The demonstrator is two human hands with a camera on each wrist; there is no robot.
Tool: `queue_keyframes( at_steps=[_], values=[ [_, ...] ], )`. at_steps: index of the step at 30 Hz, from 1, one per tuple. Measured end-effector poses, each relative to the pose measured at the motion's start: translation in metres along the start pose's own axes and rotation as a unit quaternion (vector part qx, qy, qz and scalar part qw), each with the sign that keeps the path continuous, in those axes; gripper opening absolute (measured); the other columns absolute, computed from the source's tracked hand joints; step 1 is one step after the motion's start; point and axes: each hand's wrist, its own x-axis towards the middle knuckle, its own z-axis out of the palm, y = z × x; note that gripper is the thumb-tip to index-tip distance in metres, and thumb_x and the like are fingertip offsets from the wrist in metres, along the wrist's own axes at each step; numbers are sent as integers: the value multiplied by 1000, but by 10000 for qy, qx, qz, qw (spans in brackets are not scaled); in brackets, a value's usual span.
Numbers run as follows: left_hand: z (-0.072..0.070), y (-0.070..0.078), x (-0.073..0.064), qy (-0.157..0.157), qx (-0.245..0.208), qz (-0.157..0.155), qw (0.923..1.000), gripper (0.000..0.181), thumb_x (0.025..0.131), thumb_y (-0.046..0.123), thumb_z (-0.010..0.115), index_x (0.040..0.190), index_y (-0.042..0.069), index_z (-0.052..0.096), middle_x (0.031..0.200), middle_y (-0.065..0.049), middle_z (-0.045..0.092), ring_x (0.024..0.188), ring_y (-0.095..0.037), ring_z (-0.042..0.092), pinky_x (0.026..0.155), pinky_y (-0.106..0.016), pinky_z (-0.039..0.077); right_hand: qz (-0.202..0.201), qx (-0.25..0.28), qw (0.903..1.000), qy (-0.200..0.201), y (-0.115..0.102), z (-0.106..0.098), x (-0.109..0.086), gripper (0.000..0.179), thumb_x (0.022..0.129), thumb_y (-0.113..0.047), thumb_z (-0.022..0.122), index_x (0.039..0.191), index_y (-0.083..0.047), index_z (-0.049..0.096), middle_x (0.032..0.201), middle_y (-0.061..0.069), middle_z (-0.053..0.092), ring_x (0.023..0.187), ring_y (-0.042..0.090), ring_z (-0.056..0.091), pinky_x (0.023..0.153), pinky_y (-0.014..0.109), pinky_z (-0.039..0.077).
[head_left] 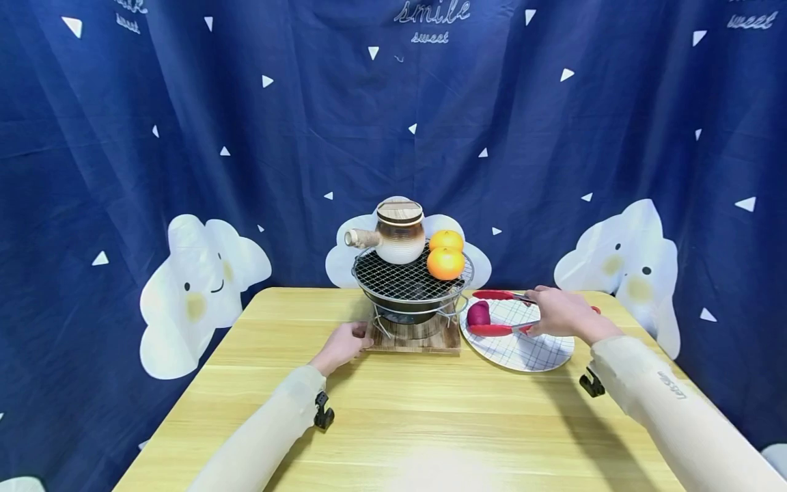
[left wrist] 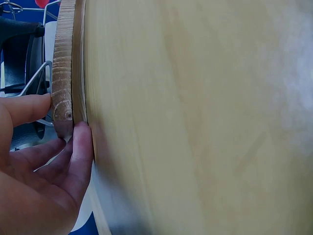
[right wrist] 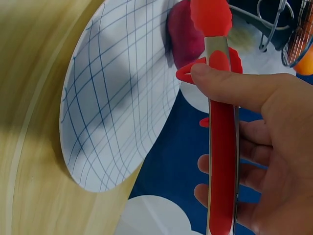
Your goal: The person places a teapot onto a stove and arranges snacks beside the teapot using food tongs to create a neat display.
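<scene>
My left hand (head_left: 340, 347) pinches the near left corner of a wooden board (left wrist: 62, 73), with the thumb on the upper face and fingers at the edge and underside. Red-handled tongs (right wrist: 222, 161) are held in my right hand (head_left: 564, 314), the thumb along one arm and the fingers round the other. The tongs' red tips are spread on either side of a dark magenta, roundish food piece (head_left: 478, 313). That piece lies at the left side of a white plate (head_left: 522, 359) with blue grid lines.
On the board stands a black stove (head_left: 402, 311) topped by a round wire grill net (head_left: 393, 280). A clay teapot (head_left: 399, 239) with side handle and wooden lid sits on the net, beside two oranges (head_left: 445, 264). Behind the table (head_left: 399, 410) hangs a blue curtain (head_left: 307, 102).
</scene>
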Motion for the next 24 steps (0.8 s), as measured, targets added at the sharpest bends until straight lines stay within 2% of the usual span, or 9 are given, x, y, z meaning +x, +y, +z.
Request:
queue_keyframes(
  at_steps=[3,7,12,19,24],
  values=[
    [0,1,-1,13,20,6,10000,56,90,13,70,142,0,54,129,-22,65,74,-18,67,66,-31,58,28,-11,10000,-60,-4,1,3,86,69,-43,90,135,4,59,135,27,59,117,43,61,90,63,52],
    [0,2,-2,25,53,-10,10000,56,90,14,70,142,0,54,127,-22,65,73,-18,67,66,-31,58,62,-41,9999,-106,-7,1,3,84,70,-41,89,133,5,59,129,24,63,108,38,64,87,62,54],
    [0,3,-2,8,105,-5,9999,58,90,14,71,143,0,53,127,-22,65,72,-18,66,64,-30,57,135,-94,9998,-105,-3,-1,-1,84,69,-43,90,131,6,60,123,22,65,101,34,65,83,60,55],
    [0,2,-2,10,77,4,10000,58,90,14,71,143,0,52,128,-22,65,73,-18,67,65,-30,57,201,-148,9996,-102,2,-2,-5,73,70,-42,89,123,1,64,116,18,67,94,31,65,73,56,56],
    [-1,1,-2,7,56,-25,10000,57,90,14,70,143,0,53,127,-21,65,71,-19,66,63,-30,56,238,-143,9995,-169,4,-1,-6,71,69,-45,88,119,-1,66,110,15,69,91,28,65,71,53,55]
  ],
)
